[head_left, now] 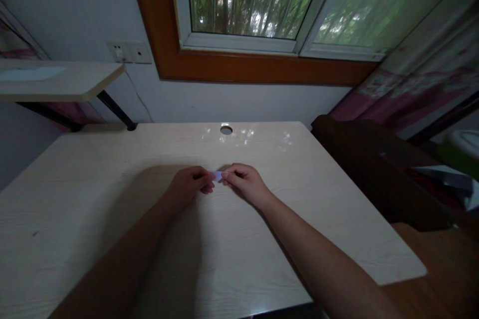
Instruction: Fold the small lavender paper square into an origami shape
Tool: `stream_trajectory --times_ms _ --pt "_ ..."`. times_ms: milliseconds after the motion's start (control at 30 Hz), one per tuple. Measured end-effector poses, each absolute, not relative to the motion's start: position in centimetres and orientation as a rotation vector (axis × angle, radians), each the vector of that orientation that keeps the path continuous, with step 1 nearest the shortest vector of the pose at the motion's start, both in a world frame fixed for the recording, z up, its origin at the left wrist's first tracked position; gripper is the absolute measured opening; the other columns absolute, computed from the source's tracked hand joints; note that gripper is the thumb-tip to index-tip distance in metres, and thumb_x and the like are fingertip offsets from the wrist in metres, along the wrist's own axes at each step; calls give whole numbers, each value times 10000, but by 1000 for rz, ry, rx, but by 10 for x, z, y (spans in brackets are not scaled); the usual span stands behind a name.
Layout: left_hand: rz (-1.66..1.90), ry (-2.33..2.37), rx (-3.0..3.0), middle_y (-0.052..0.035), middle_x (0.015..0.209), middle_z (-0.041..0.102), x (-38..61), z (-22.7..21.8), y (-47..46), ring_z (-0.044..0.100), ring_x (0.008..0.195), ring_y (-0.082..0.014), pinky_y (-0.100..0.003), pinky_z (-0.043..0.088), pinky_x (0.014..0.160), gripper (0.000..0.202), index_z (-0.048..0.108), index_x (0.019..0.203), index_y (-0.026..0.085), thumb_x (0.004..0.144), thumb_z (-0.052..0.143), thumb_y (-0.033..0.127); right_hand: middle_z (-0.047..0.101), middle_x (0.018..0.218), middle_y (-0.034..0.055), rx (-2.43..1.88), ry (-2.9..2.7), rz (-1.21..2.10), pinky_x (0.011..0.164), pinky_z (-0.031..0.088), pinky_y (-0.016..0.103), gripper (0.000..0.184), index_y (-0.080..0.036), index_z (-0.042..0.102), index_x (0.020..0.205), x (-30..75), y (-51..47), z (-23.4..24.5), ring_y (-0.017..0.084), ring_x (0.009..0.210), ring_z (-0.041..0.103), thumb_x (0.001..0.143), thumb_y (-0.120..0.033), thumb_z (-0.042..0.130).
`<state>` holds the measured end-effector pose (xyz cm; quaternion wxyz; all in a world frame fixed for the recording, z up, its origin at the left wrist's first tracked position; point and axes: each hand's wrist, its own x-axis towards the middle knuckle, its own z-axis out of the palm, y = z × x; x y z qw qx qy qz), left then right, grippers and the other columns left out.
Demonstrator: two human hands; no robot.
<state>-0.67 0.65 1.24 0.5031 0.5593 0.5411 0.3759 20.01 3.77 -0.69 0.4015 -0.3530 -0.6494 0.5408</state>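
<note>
A small pale purple piece, apparently folded paper (217,176), is stretched between my two hands over the middle of the desk. My left hand (189,183) pinches its left end between thumb and fingers. On the other side, my right hand (245,182) grips the right end in the same way. Fingers cover both ends of the piece, so its full shape is hidden. Both hands are low, close to the desk top.
The light wood desk (337,209) has a round cable hole (226,130) near its back edge. A raised shelf (56,82) stands at the back left. Behind is a window (254,0); dark brown furniture (366,169) stands to the right.
</note>
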Motion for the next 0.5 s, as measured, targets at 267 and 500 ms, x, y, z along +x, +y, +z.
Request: stream_trajectory --times_ms 267,500 --pt "943 1278 1300 -39 692 727 -10 7 7 668 594 -145 -256 550 612 271 694 752 157 832 681 415 649 661 13 -946 -1513 1394 611 395 267 229 -166 710 740 199 38 -7 126 603 525 817 -382 706" --pt "1028 1319 1236 -43 715 723 -14 6 11 663 616 -147 -263 549 618 273 683 765 157 824 687 424 661 655 20 -993 -1349 1371 613 425 264 242 -155 720 768 205 43 -3 134 610 552 790 -397 724"
